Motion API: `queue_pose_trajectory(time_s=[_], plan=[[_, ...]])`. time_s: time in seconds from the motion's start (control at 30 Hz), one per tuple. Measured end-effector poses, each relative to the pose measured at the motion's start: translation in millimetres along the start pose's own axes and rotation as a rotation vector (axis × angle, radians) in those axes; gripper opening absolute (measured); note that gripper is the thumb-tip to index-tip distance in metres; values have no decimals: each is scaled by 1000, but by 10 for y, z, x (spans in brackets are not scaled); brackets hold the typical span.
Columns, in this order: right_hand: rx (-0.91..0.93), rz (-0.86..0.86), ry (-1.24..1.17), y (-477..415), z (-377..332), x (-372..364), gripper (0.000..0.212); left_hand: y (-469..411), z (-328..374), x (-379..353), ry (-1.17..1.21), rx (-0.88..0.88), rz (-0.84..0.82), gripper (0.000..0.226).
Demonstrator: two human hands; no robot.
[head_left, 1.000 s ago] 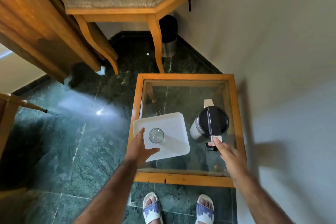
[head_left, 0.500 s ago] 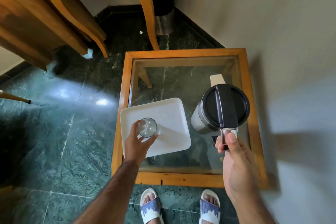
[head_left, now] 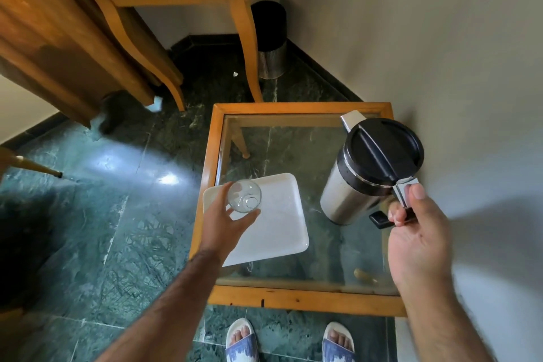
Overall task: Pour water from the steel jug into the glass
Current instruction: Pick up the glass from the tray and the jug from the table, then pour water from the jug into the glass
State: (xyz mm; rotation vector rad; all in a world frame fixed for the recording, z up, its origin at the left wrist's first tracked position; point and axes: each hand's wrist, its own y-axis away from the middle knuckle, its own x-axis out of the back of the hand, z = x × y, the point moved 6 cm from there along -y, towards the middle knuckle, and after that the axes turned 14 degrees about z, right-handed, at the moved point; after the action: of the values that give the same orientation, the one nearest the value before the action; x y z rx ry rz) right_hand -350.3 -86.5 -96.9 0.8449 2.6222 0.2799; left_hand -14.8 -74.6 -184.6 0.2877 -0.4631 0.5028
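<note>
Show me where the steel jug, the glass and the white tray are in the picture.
steel jug [head_left: 351, 197], head view, on its steel side wall below the black lid.
glass [head_left: 244, 196], head view, on its clear body, held in the left hand.
white tray [head_left: 279, 229], head view, on a bare part of its surface.

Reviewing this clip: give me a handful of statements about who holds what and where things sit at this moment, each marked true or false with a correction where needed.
1. The right hand grips the steel jug by its handle. True.
2. The jug's black lid is off. False: the lid sits closed on the jug.
3. The left hand holds the glass. True.
4. Water is streaming into the glass. False: no stream shows, and the jug's spout points away from the glass.
5. The white tray lies on the floor. False: it rests on the glass-topped table.
</note>
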Motion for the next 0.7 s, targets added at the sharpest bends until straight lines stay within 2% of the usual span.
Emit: queue_pose_trajectory(time_s=[0.23, 0.47, 0.7], plan=[[-13, -90, -31, 205, -895, -319, 36, 96, 1030, 305, 34, -104, -17, 73], [33, -220, 94, 556, -1887, -821, 41, 219, 2182, 801, 157, -208, -59, 60], [96, -404, 250, 1014, -2776, -1337, 46, 429, 2966, 1366, 226, -243, -75, 62]])
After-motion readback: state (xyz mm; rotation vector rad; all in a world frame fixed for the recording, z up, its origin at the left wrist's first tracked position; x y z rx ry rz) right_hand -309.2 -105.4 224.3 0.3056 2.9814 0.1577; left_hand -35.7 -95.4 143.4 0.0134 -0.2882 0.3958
